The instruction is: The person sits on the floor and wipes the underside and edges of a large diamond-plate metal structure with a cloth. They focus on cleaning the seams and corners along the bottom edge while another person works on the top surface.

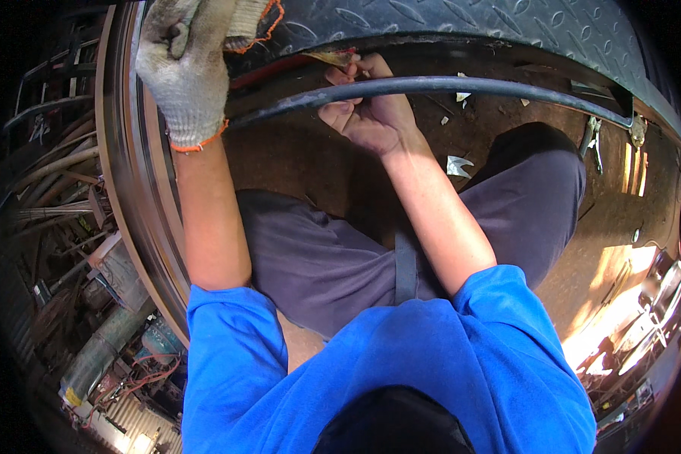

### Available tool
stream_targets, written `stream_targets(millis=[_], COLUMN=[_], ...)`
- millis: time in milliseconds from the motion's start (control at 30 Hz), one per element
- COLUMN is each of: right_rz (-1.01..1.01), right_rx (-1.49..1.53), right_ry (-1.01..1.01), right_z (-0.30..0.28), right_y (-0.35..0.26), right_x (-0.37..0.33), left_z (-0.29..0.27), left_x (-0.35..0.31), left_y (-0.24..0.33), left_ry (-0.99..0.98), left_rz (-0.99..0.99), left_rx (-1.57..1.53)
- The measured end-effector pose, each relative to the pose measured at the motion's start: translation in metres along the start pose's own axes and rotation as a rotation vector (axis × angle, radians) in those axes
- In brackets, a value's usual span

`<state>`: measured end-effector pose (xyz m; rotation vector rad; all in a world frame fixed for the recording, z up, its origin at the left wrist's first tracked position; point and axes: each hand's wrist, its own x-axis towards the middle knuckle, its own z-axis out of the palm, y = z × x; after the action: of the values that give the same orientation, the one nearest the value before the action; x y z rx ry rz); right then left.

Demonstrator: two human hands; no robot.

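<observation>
My left hand [185,68] wears a dirty white knit work glove with an orange cuff edge. Its fingers curl at the top left, partly cut off by the picture's edge, around a second knit glove [244,24] with loose orange thread. My right hand [374,113] is bare, reaching past a dark curved metal bar [446,83]. Thumb and fingertips pinch the end of a thin yellowish and red strip [333,57], which lies along the lower edge of a dark diamond-patterned metal plate [431,23].
A brown metal rail [125,151] runs down my left side. Beyond it lie piled rods, pipes and a greenish cylinder [106,348]. Pale scraps [458,166] dot the dirt floor around my bent legs. Metal pieces [651,318] lie in sunlight at the right.
</observation>
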<state>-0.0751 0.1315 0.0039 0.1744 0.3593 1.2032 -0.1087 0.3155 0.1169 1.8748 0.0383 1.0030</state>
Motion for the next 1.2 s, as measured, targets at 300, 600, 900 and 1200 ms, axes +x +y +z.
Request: stream_targets(millis=[300,600,900,1200], right_rz=[0.108,-0.048,-0.132,-0.134], right_rx=[-0.013,0.136,0.076,0.017], right_ry=[-0.234,-0.323,-0.287,-0.255], right_z=[-0.010,-0.019,-0.011,-0.015], right_y=[0.003,0.014,0.021,0.018], right_x=[-0.001,0.011,0.011,0.014], left_z=[0.001,-0.001,-0.010,-0.034], left_x=[-0.004,0.000,-0.001,0.006], left_y=[0.000,-0.002,-0.006,-0.024], left_ry=[-0.010,-0.047,-0.027,-0.186], left_rz=[-0.013,0.046,0.027,0.393], left_rx=[-0.058,-0.073,0.010,0.459])
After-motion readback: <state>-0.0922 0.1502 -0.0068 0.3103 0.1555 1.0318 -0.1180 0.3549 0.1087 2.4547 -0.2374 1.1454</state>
